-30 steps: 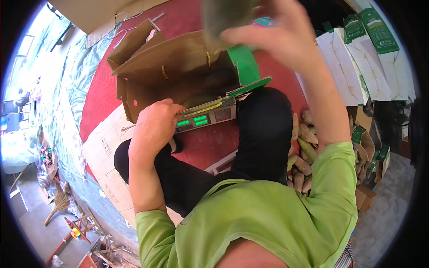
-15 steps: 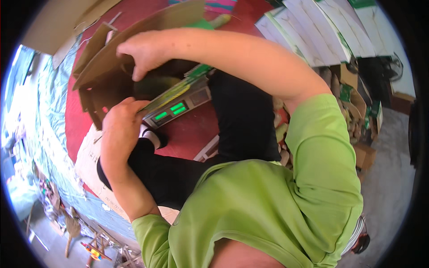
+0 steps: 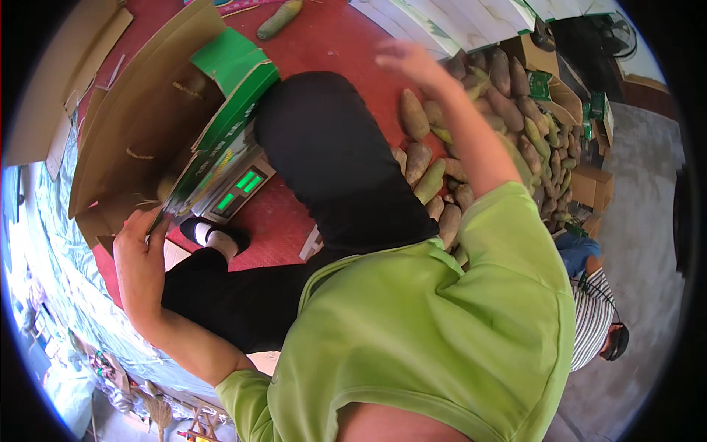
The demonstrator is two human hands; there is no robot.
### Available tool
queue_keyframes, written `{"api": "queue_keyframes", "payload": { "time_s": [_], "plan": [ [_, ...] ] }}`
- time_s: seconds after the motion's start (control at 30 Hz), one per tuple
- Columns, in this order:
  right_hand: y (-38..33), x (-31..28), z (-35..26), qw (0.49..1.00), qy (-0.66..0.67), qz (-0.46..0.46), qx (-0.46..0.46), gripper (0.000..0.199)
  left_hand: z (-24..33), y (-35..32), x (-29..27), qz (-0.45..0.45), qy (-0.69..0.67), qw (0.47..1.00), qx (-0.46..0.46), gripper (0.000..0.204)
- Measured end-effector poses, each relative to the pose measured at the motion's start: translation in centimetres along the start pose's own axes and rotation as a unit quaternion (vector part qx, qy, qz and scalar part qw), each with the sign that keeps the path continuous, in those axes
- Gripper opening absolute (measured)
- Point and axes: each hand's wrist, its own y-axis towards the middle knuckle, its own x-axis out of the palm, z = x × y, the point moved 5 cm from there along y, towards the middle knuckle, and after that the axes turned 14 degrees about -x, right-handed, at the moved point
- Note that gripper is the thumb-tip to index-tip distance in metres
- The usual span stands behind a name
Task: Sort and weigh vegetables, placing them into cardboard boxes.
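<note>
My left hand (image 3: pixel 140 243) is closed on the near corner of an open cardboard box (image 3: pixel 147 110), brown inside with green printed outer sides. The box stands tilted on a digital scale (image 3: pixel 239 193) with a glowing green display. Something pale and rounded shows low in the box, mostly hidden by its wall. My right hand (image 3: pixel 405 60) is in the air, fingers stretched out and slightly blurred, with nothing visible in it. It is nearest to a large heap of long green and brownish produce (image 3: pixel 504 110), whose exact kind I cannot tell.
One long green piece (image 3: pixel 280 20) lies alone on the red mat (image 3: pixel 324 37). White and green flattened cartons (image 3: pixel 471 29) lie beyond my right hand. A person in a striped shirt (image 3: pixel 593 320) is at the right. Several small cardboard boxes (image 3: pixel 591 187) stand behind the heap.
My right hand has come out of the box and swung right toward the produce heap. My left hand keeps its hold on the box corner. The view has shifted to the right.
</note>
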Motion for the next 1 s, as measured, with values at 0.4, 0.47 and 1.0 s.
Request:
{"api": "queue_keyframes", "payload": {
  "time_s": [0.4, 0.47, 1.0],
  "plan": [
    [-22.8, 4.6, 24.3, 0.855, -0.277, 0.008, 0.438, 0.079, -0.2, -0.7, -0.7, 0.01, 0.044, 0.995, -0.083, 0.017],
    [-24.9, 6.0, 26.1, 0.84, -0.241, 0.047, 0.484, 0.074, -0.2, -1.6, -1.7, 0.042, 0.055, 0.995, -0.075, 0.017],
    [-30.4, 7.6, 25.5, 0.785, -0.042, 0.132, 0.604, 0.063, 0.4, 0.1, -0.4, 0.013, 0.029, 0.999, -0.03, 0.022]
  ]
}}
